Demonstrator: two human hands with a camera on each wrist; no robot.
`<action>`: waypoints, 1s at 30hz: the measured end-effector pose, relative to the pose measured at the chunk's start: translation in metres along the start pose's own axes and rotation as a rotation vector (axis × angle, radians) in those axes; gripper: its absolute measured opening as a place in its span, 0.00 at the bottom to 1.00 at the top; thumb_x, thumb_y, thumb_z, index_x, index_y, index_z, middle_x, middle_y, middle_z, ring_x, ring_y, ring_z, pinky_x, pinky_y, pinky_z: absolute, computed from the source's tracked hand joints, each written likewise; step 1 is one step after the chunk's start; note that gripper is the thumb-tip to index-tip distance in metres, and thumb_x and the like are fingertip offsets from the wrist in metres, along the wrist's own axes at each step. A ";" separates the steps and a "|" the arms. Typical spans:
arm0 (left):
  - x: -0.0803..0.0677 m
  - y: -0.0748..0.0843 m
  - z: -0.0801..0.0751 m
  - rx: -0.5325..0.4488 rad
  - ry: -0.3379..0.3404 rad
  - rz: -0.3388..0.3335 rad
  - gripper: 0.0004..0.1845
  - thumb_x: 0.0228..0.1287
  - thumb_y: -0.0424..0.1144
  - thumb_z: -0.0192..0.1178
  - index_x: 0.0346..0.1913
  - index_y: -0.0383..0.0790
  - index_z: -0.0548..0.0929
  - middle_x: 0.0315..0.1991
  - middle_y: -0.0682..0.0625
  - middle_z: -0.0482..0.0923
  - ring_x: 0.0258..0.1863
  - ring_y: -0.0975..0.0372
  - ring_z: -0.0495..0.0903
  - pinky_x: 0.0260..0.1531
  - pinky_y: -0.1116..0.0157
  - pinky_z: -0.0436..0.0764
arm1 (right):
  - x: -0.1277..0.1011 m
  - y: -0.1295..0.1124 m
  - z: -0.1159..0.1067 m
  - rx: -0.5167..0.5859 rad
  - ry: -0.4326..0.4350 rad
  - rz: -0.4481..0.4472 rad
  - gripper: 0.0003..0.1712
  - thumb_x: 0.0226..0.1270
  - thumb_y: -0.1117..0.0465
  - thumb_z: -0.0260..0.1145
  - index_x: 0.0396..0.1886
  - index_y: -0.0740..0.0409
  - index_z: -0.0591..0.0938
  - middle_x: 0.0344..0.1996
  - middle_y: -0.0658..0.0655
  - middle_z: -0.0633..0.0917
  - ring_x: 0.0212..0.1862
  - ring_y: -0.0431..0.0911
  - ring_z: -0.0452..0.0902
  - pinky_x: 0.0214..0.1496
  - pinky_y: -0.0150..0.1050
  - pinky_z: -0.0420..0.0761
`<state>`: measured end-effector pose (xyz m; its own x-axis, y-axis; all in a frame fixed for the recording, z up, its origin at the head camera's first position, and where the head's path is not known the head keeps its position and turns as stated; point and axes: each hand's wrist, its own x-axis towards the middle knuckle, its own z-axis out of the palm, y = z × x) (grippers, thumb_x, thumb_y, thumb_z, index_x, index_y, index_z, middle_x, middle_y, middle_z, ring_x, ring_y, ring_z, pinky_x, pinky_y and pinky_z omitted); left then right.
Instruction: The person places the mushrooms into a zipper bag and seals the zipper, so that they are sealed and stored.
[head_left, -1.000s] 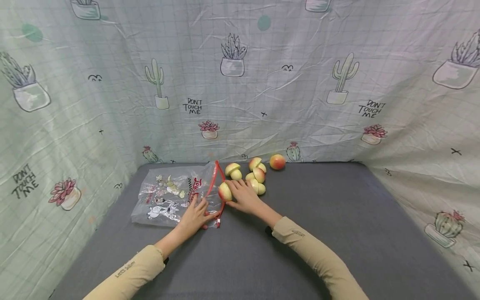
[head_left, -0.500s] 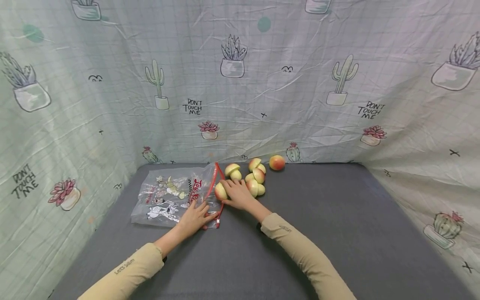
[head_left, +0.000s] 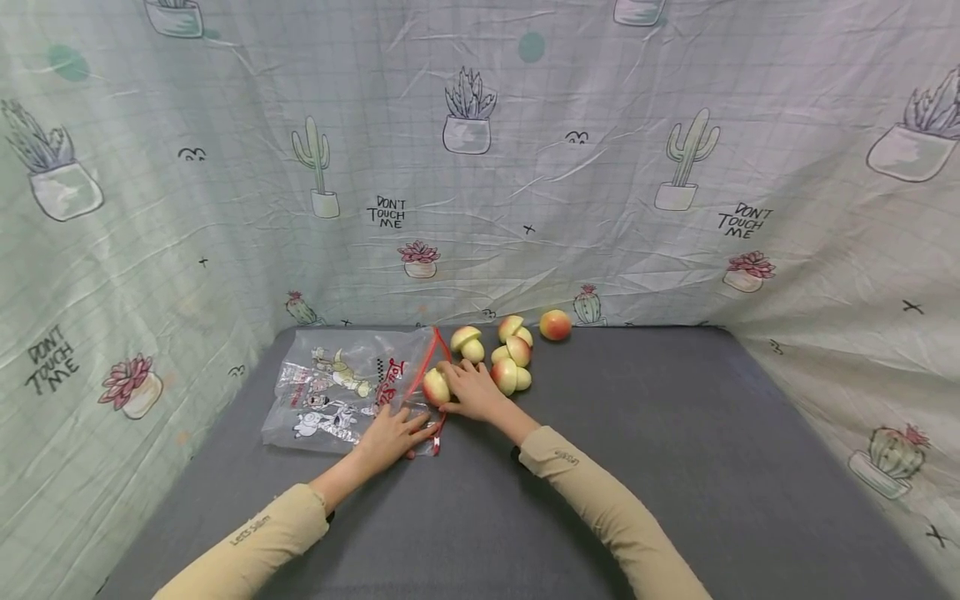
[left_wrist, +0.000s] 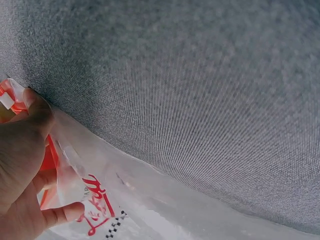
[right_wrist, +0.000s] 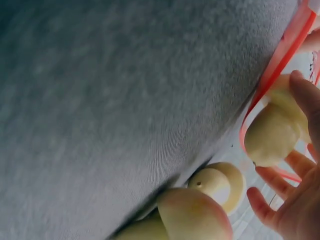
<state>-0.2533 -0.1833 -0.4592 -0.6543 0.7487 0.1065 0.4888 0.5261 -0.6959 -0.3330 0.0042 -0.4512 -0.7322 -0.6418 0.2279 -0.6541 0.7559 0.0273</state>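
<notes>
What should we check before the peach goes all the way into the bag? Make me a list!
1. Right hand has a grip on the peach piece: ok, fingers curl around it.
2. Left hand holds the zip bag at its red opening: ok.
3. Bag mouth is open wide enough: ok, the red edge loops around the piece in the right wrist view.
4. Piece is fully inside: not ok, it sits at the mouth.
5. Other peach pieces lie clear of the bag: ok.
6. Something already in the bag: cannot tell.
</notes>
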 end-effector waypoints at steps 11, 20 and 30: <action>0.001 0.002 0.001 0.045 0.076 0.011 0.32 0.46 0.61 0.55 0.60 0.65 0.66 0.55 0.65 0.72 0.36 0.63 0.71 0.30 0.62 0.72 | -0.006 0.010 -0.005 -0.015 0.063 -0.137 0.28 0.60 0.62 0.58 0.61 0.54 0.66 0.52 0.55 0.72 0.47 0.48 0.71 0.41 0.39 0.75; 0.004 0.004 0.002 0.031 0.032 0.022 0.30 0.50 0.48 0.60 0.59 0.68 0.66 0.55 0.66 0.71 0.35 0.63 0.72 0.28 0.62 0.71 | -0.018 0.019 0.000 0.049 0.113 -0.206 0.20 0.60 0.63 0.57 0.53 0.57 0.72 0.47 0.55 0.77 0.45 0.49 0.74 0.42 0.40 0.75; 0.002 0.003 0.005 0.009 0.097 0.027 0.31 0.45 0.51 0.61 0.57 0.64 0.68 0.53 0.65 0.73 0.36 0.63 0.73 0.30 0.60 0.73 | -0.030 0.022 -0.004 0.001 0.129 -0.263 0.20 0.59 0.62 0.58 0.53 0.53 0.75 0.52 0.55 0.76 0.48 0.49 0.72 0.39 0.41 0.75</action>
<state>-0.2565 -0.1821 -0.4642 -0.5818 0.7984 0.1554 0.5003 0.5019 -0.7056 -0.3246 0.0408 -0.4538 -0.5075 -0.7940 0.3346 -0.8184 0.5656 0.1010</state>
